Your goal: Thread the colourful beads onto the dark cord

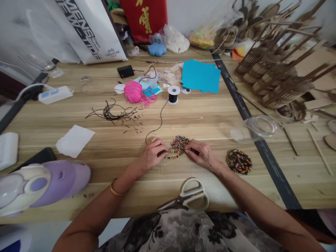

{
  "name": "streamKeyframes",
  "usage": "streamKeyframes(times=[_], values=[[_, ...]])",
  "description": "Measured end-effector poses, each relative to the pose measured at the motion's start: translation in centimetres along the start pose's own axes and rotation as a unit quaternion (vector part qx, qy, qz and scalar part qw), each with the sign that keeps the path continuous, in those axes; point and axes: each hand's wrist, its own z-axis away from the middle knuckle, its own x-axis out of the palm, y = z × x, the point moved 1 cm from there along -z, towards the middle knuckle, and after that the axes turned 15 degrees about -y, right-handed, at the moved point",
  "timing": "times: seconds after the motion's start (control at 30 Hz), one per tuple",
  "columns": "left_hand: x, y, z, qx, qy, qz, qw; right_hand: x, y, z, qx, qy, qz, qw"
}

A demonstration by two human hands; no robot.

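Bead strand lies on the bench btwn both hands, just beside a loose bead pile. L hand: grip pinched on its left end; R hand: grip pinched too, apparently at its right bend, tho detail's too small to be sure. Strand's prob. v. light & floppy, not fragile; beads look hard & smooth, so likely to slip/roll. Best hold: fingertip pinch on the thread, close to a bead. Black cord, prob. soft, runs from spool toward L hand. Surface: flat wood grain w/ dark strip; scissors at front edge, bead coil farther right. Room: pale wall behind, brown baskets far right
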Motion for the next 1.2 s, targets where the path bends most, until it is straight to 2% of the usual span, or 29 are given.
streamKeyframes(times=[0.37,0.57,0.97,1.2], values=[[0.05,0.13,-0.17,0.01,0.003,-0.014,1.0,-0.19,-0.18,-0.07,0.006,-0.006,-0.005,1.0],[-0.01,0.28,-0.05,-0.004,-0.017,-0.022,1.0,-0.27,-0.26,-0.03,0.004,-0.012,-0.007,1.0],[-0.39,0.27,0.28,-0.008,-0.008,-0.024,1.0,-0.24,-0.36,-0.09,0.005,-0.004,-0.006,1.0],[-0.78,0.35,0.32,-0.037,-0.009,-0.034,0.999,-0.13,-0.08,-0.04,0.002,-0.005,-0.006,1.0]])
